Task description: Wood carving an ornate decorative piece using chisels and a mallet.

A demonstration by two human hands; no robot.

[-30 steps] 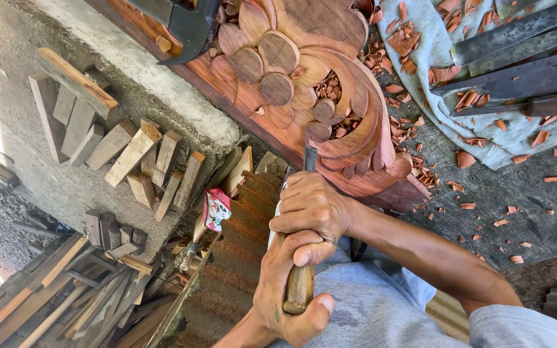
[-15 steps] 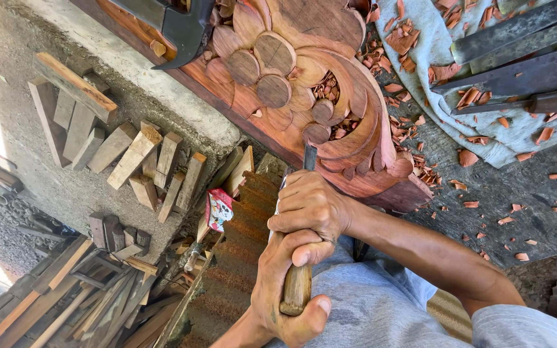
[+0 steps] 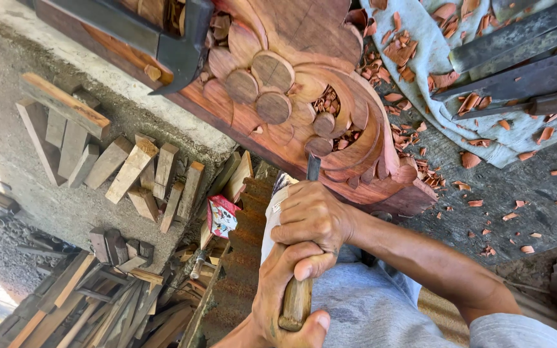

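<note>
Reddish carved wood panel [image 3: 304, 84] meets the chisel [image 3: 311, 169] blade just below its scroll; right hand [image 3: 311, 216] and left hand [image 3: 288, 296] grip closed around the chisel's handle.

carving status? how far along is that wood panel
Done: the wood panel already has round petals and curved scrolls cut in relief, and red chips lie all around. In hand: both hands grip a chisel, right hand near the blade, left hand on the handle, tip at the lower scroll edge. Left: surfaces look rough; the lower edge looks unfinished.
</note>
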